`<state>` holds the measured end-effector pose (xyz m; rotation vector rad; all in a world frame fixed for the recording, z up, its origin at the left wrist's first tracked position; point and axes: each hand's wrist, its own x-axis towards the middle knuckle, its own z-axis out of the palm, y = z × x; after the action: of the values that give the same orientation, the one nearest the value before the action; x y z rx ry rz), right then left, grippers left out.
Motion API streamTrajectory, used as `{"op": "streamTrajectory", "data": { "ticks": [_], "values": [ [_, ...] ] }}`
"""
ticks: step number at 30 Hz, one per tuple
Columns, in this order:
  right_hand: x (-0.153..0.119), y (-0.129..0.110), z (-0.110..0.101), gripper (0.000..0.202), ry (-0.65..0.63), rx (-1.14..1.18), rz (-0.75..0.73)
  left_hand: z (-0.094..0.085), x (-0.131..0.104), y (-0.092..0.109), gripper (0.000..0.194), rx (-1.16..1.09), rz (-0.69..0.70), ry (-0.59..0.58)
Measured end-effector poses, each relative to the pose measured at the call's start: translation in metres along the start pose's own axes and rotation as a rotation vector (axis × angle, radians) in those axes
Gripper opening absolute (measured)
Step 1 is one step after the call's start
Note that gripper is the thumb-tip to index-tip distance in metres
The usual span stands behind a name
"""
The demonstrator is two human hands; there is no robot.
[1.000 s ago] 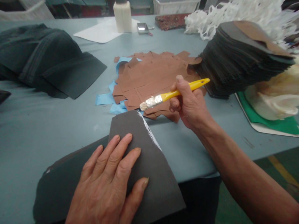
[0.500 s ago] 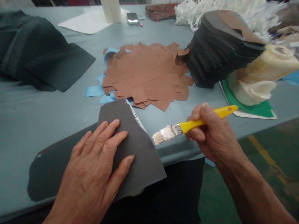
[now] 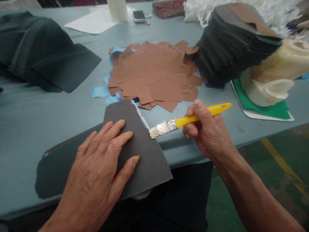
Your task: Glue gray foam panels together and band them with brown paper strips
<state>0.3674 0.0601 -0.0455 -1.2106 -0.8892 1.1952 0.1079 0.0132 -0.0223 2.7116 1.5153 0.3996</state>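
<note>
The left hand [image 3: 101, 170] lies flat with its fingers [image 3: 116, 129] spread, pressing down on one dark grey sheet [image 3: 142, 151] that overhangs the near edge of the table [image 3: 48, 116]. The right hand [image 3: 207, 132] has its fingers curled tight around the yellow handle of a single brush [image 3: 185, 120], thumb on top, and the pale, glue-caked bristles sit right at the sheet's right edge, where a white streak of glue [image 3: 140, 114] runs along it. Just beyond the sheet is a loose heap of brown strips [image 3: 154, 74], too many and too overlapped to count, with a few blue strips [image 3: 98, 91] poking out on its left side. To the right of the heap stands one tall stack of dark cut pieces [image 3: 229, 48], leaning, and beside that a cream-coloured lump [image 3: 270, 80] resting on a green board [image 3: 265, 109]. At the left lies a pile of dark fabric [image 3: 43, 54]. At the far edge I can see one white bottle [image 3: 117, 9] standing on a white sheet of paper [image 3: 89, 22], its contents not visible, and one small phone [image 3: 139, 15] next to it.
</note>
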Motion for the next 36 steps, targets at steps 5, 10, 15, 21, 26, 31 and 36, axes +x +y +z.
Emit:
{"op": "streamTrajectory", "data": {
  "ticks": [5, 10, 15, 21, 26, 31, 36],
  "values": [
    [-0.005, -0.001, -0.004, 0.053, -0.010, 0.004, 0.025, -0.001, -0.002, -0.001, 0.037, -0.006, -0.007, -0.005],
    [-0.010, -0.001, -0.007, 0.051, -0.012, 0.021, 0.048, 0.000, -0.002, 0.000, 0.039, -0.005, -0.010, -0.004],
    [-0.018, 0.000, -0.013, 0.053, -0.018, -0.001, 0.037, 0.001, 0.000, -0.001, 0.040, -0.009, -0.018, -0.011],
    [-0.032, 0.000, -0.019, 0.051, -0.025, 0.010, 0.066, 0.001, 0.000, -0.002, 0.041, -0.019, -0.021, -0.002],
    [-0.048, 0.001, -0.026, 0.048, -0.016, -0.002, 0.063, 0.001, 0.000, -0.002, 0.042, -0.025, -0.018, -0.005],
    [-0.060, 0.003, -0.034, 0.045, -0.032, -0.016, 0.051, 0.001, 0.002, -0.001, 0.043, -0.034, -0.024, -0.004],
    [-0.073, 0.007, -0.040, 0.045, -0.044, -0.036, 0.073, 0.000, 0.000, -0.001, 0.043, -0.045, -0.036, -0.017]
  ]
}}
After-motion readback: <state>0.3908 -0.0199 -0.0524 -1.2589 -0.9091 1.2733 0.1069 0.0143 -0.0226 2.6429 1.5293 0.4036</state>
